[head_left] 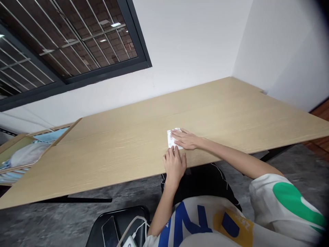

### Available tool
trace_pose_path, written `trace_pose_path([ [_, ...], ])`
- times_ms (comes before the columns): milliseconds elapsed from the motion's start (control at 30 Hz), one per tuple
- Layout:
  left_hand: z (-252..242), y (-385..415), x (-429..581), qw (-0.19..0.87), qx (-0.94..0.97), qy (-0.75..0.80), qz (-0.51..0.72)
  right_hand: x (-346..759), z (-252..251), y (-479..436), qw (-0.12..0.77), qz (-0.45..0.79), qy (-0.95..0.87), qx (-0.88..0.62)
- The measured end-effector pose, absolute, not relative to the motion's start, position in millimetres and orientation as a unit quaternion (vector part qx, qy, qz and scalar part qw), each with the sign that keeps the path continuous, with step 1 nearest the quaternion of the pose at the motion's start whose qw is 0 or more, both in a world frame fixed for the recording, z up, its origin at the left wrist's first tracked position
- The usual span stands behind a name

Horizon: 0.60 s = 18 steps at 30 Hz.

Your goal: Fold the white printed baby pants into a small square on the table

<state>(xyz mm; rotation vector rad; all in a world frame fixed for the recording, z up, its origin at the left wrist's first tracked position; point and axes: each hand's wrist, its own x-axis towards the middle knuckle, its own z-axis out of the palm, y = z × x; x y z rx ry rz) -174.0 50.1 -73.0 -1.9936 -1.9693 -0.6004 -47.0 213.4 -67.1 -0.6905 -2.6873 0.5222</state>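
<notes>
A small white square [169, 140] with faint printed marks lies flat on the wooden table [123, 140]. It looks like folded paper or a thin packet, but I cannot tell which. My right hand [187, 139] rests flat across its right side, fingers stretched to the left and covering much of it. At its near edge, my left hand [175, 166] touches the bottom border with its fingertips, fingers loosely extended and the thumb apart. Neither hand is wrapped around anything.
A wooden crib [73, 127] with light blue and white bedding stands at the left end of the table. Below, a black chair [95, 224] bears a phone [110, 232] and a white charger [130, 242] with cables. A barred window [84, 37] is in the wall ahead.
</notes>
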Motion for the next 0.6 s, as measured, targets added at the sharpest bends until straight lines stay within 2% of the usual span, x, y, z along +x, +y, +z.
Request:
trace_pose_path([
  [133, -72.7, 51.5, -174.1, 0.123, -0.688, -0.682, -0.215, -45.6, -73.6, 218.7, 0.168, 0.187, -0.919, -0.303],
  [267, -66.8, 56.4, -185.2, 0.072, -0.676, -0.686, -0.258, -45.0, -67.0, 222.6, 0.152, 0.273, -0.898, -0.309],
  [367, -56.1, 62.0, -201.5, 0.029, -0.627, -0.727, -0.279, -41.4, -54.0, 228.0, 0.215, 0.318, -0.857, -0.344],
  [467, -45.7, 69.8, -215.5, -0.004, -0.587, -0.768, -0.258, -41.9, -41.8, 230.1, 0.264, 0.274, -0.846, -0.372],
  [600, -41.2, 82.8, -221.9, -0.031, -0.585, -0.78, -0.222, -53.4, -35.7, 228.1, 0.242, 0.186, -0.863, -0.402],
])
